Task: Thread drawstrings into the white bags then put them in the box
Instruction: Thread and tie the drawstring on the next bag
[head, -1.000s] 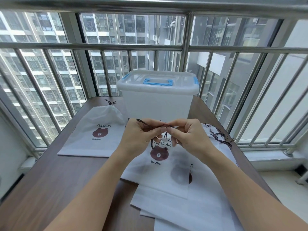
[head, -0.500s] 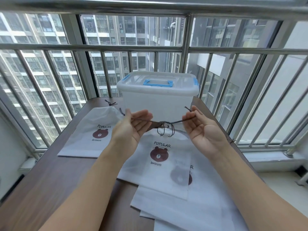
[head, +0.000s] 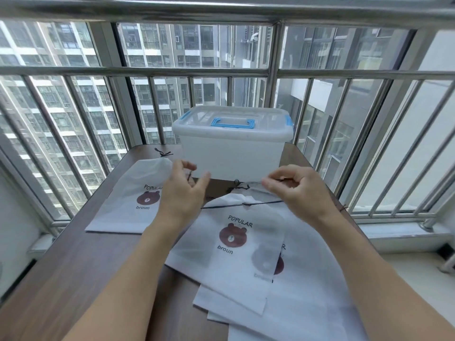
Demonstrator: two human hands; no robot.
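A white bag with a brown bear print lies on top of a stack of white bags on the brown table. A dark drawstring stretches across its gathered mouth, with a knot near the middle. My left hand holds the cord's left part; the cord shows between thumb and fingers. My right hand pinches the right part with curled fingers. Behind both hands stands the translucent box, its lid with a blue handle closed.
Another bear-print bag lies flat at the left, its drawstring tied at the top. A loose dark cord peeks out by my right wrist at the table's right edge. Metal window bars surround the table's far and right sides.
A second ago both hands worked the cord close together; then they pulled it apart. Now the hands are lower and farther forward, the cord taut over the bag's mouth, right fingers curled.
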